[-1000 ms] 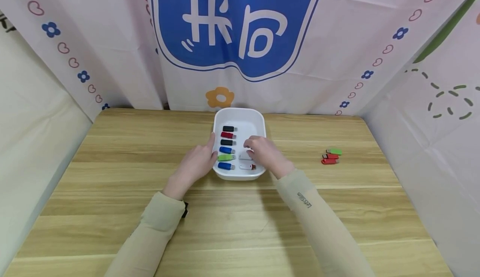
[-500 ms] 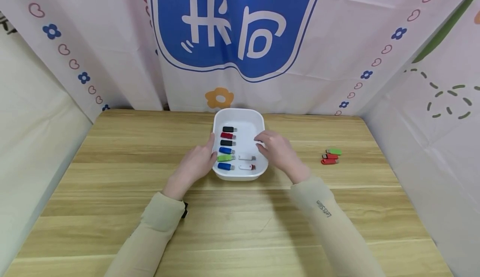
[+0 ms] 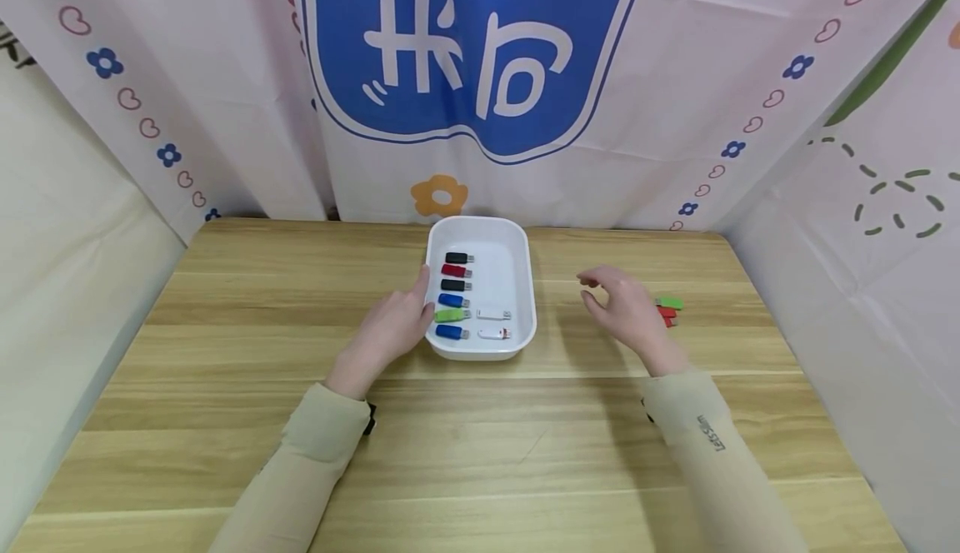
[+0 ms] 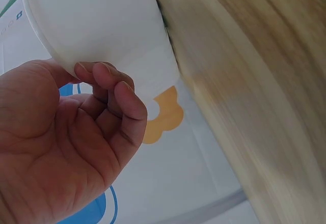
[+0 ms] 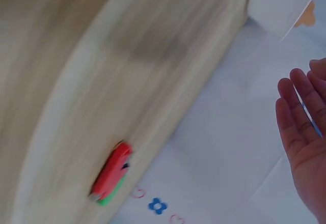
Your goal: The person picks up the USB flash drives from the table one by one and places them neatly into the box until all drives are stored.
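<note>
My left hand grips the left rim of a white plastic tray, thumb over the edge; in the left wrist view its fingers curl at the outer wall. Inside the tray, a left column holds several USB sticks, among them a red one and a light green one. Two white USB sticks lie to their right, one above the other. Over the table right of the tray, my right hand holds nothing, fingers loosely bent. Just beyond it, red USB sticks lie beside a green one.
The wooden table ends at a printed cloth backdrop right behind the tray. White cloth also hangs at both sides of the table.
My right hand has left the tray and moved right, toward the loose USB sticks, uncovering the upper white USB stick. My left hand has stayed at the tray's rim.
</note>
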Demonstrator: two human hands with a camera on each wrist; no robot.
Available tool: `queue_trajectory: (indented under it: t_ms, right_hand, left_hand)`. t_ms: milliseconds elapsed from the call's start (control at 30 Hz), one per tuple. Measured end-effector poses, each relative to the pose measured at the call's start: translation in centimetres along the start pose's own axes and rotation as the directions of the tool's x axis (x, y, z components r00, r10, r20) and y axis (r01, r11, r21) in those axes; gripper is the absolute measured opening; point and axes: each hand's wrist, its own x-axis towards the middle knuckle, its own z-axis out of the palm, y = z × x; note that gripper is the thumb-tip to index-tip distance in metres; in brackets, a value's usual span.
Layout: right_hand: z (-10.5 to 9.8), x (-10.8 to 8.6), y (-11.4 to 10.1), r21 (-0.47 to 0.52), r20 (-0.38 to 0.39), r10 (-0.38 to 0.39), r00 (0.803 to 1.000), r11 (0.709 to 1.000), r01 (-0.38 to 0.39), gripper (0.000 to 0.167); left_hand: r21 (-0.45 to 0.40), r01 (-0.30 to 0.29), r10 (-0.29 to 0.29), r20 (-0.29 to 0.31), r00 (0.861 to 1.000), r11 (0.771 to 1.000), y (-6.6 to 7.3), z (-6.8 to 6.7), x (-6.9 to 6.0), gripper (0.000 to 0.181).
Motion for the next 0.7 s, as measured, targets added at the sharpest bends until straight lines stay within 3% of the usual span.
queue_trajectory:
  t_ms: [433,700]
  right_hand:
    - [-1.1,-4.6,6.8,0.03,0.058,0.087,0.994,0.996,-0.089,0.03]
    - [-1.6,-6.0,9.2,0.011,0.1,0.165,0.981,0.986,-0.167,0.031]
  left_hand:
    - [0.001,-0.012,0.012,-0.008,1.0,1.0,0.1,0.0,-0.1,0.069]
    - [0.011,-0.002,0.002,-0.006,1.0,1.0,0.1,0.1,-0.1,0.068]
